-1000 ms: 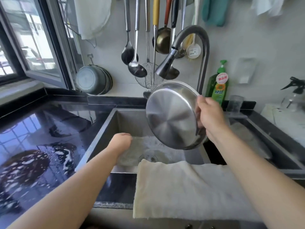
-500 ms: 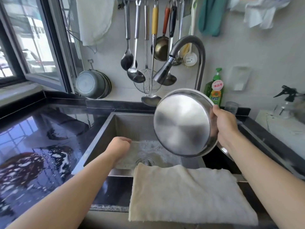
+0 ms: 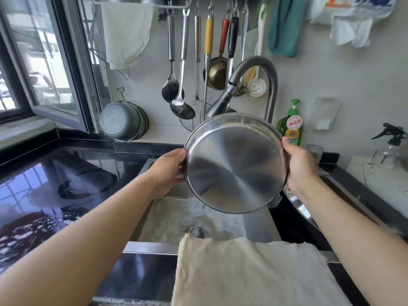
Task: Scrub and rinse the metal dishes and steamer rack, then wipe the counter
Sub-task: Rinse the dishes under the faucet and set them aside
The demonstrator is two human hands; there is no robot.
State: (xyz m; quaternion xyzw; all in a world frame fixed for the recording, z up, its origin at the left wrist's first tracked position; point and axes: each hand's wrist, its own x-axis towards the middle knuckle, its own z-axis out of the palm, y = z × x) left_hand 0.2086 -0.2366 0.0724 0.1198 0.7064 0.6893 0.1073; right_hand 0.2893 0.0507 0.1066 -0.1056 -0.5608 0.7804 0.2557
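Note:
A round metal dish [image 3: 235, 164] stands on edge above the sink [image 3: 256, 226], its shiny underside turned to me. My left hand [image 3: 169, 171] grips its left rim and my right hand [image 3: 299, 168] grips its right rim. The faucet head [image 3: 220, 104] hangs just behind the dish's top edge. Foamy water lies on the sink floor around the drain [image 3: 195, 231]. Another metal dish's rim [image 3: 300, 208] shows at the right, under my right arm. The black counter [image 3: 66, 184] at the left is wet with suds.
A cream cloth [image 3: 249, 272] hangs over the sink's front edge. Ladles and spoons [image 3: 181, 102] hang on the wall behind. A green soap bottle [image 3: 291, 127] and a spray bottle [image 3: 390, 140] stand at the right. Stacked grey pots [image 3: 123, 121] lean by the window.
My left hand rose out of the sink and took hold of the dish's left rim. The dish moved up and toward the middle, now held in both hands.

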